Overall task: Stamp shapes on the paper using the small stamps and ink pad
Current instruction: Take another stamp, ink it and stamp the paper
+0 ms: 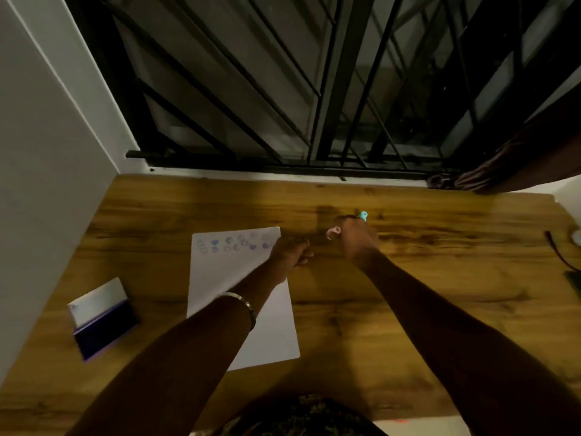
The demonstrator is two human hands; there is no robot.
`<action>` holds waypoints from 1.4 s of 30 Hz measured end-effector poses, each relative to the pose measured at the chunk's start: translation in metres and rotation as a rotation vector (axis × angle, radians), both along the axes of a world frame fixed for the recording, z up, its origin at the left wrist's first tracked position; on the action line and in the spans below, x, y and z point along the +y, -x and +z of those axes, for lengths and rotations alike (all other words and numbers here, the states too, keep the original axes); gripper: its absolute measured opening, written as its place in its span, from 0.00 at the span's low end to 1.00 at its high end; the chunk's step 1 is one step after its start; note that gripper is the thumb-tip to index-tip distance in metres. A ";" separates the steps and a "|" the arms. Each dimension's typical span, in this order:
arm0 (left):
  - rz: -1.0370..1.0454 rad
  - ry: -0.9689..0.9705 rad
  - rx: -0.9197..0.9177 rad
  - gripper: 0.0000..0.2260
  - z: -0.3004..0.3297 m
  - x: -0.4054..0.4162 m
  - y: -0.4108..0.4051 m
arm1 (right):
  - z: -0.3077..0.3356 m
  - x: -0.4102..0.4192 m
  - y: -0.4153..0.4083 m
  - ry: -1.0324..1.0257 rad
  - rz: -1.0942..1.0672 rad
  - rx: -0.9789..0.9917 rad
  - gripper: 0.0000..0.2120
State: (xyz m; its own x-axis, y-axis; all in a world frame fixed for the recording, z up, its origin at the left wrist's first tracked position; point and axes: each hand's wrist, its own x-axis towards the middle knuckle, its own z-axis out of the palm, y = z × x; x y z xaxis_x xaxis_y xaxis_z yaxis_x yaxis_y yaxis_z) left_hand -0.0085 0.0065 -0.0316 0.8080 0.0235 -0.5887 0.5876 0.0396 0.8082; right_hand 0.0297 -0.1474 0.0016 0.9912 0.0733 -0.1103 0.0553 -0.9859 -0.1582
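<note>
My right hand [353,239] grips small stamps, one blue [363,215], one pink [333,231], over the table [408,278]. My left hand [290,254] rests curled at the paper [239,278]; its grip is unclear. Ink pad [102,319] lies open, far left. Ink evenly, then press straight down.

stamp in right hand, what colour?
Light blue stamp, tip showing above the right hand; head view.

Both forearms are bare, without sleeves. A thin silver bangle [243,305] circles the left wrist. A dark patterned garment [309,416] covers the torso.
</note>
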 end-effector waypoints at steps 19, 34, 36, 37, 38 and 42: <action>-0.181 -0.216 -0.097 0.11 -0.014 -0.062 -0.047 | -0.020 -0.075 -0.046 0.015 -0.075 -0.022 0.16; -0.191 -0.288 -0.145 0.11 -0.026 -0.070 -0.054 | -0.030 -0.079 -0.053 -0.032 -0.155 -0.092 0.23; -0.198 -0.272 -0.142 0.11 -0.027 -0.068 -0.054 | -0.030 -0.080 -0.054 -0.043 -0.148 -0.136 0.25; -0.193 -0.267 -0.142 0.11 -0.027 -0.067 -0.053 | -0.030 -0.081 -0.055 -0.038 -0.132 -0.147 0.25; -0.184 -0.263 -0.143 0.11 -0.027 -0.066 -0.053 | -0.029 -0.081 -0.056 -0.036 -0.117 -0.149 0.25; -0.153 -0.257 -0.151 0.10 -0.028 -0.063 -0.055 | -0.029 -0.077 -0.064 -0.051 -0.085 -0.129 0.20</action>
